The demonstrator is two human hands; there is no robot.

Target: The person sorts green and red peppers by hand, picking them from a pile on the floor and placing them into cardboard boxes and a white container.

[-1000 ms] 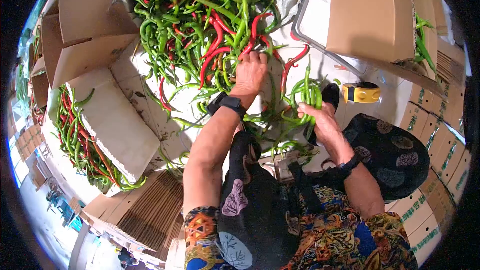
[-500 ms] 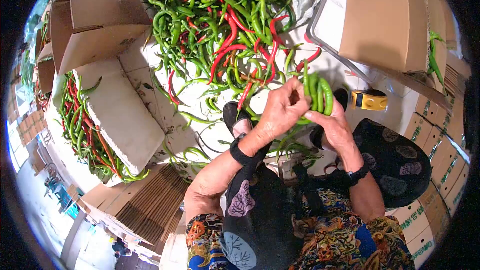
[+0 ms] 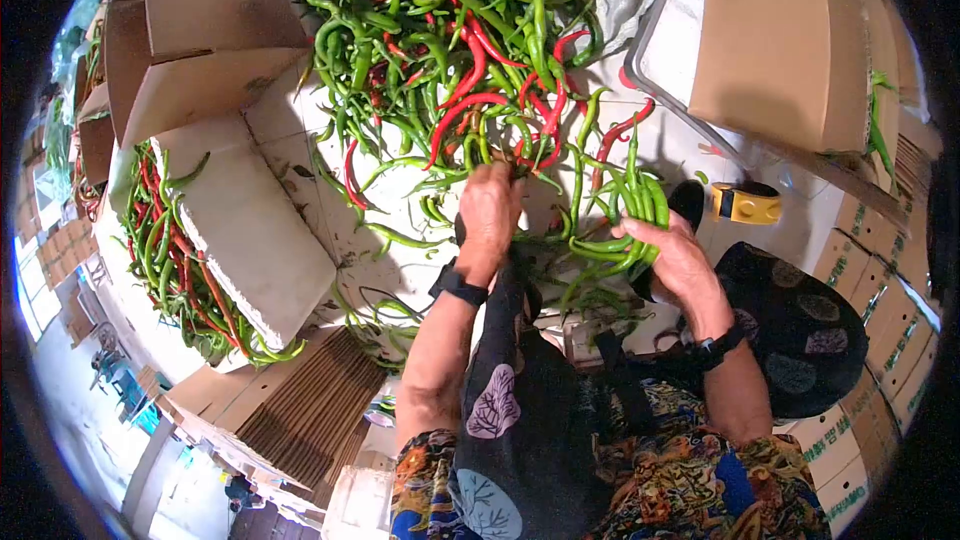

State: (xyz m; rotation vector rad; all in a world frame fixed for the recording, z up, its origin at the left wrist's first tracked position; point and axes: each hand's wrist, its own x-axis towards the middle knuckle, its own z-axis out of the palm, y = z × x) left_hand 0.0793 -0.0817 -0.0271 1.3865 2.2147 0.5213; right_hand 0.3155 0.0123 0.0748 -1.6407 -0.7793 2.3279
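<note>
My right hand (image 3: 680,255) is closed around a bunch of long green chili peppers (image 3: 645,202), its thumb laid across them. My left hand (image 3: 490,208) is down at the near edge of a large heap of green and red chili peppers (image 3: 430,70). Its fingers are curled and pressed together, pointing away from me. Whatever lies between those fingertips is hidden by the hand. Loose green chilies (image 3: 400,237) lie on the pale floor left of this hand, and a red chili (image 3: 352,175) lies farther left.
A white foam box (image 3: 265,240) at left holds red and green chilies. Open cardboard boxes stand at upper left (image 3: 210,90) and upper right (image 3: 765,50). A yellow-and-black object (image 3: 750,204) lies right of my foot. Flattened cardboard (image 3: 300,410) is stacked at lower left.
My left hand has left the bunch and moved left to the heap's near edge. My right hand still grips the green chilies, which now fan out more loosely.
</note>
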